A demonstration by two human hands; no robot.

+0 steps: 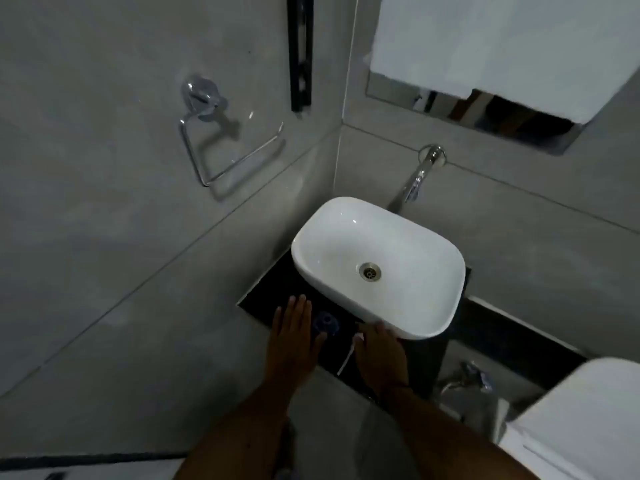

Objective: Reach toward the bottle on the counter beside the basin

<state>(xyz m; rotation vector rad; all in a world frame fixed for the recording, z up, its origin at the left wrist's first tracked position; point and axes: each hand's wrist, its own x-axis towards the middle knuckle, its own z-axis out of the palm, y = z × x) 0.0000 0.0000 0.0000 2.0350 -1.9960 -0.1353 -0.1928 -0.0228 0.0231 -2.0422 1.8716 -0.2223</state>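
A white basin (pixel 346 237) sits on a small black counter (pixel 263 299) in the corner of a grey tiled bathroom. My left hand (pixel 292 336) lies over the counter with its fingers straight, next to a clear blue-tinted cup (pixel 325 322). My right hand (pixel 379 355) is at the basin's near rim, fingers bent toward a white toothbrush (pixel 346 360) that lies on the counter's front edge. Whether it holds the brush is hidden.
A chrome tap (pixel 417 181) juts from the wall over the basin. A chrome towel ring (pixel 221 147) hangs on the left wall. A white towel (pixel 485 46) covers a mirror above. A white toilet tank (pixel 581 420) and a chrome spray fitting (pixel 467 379) are at lower right.
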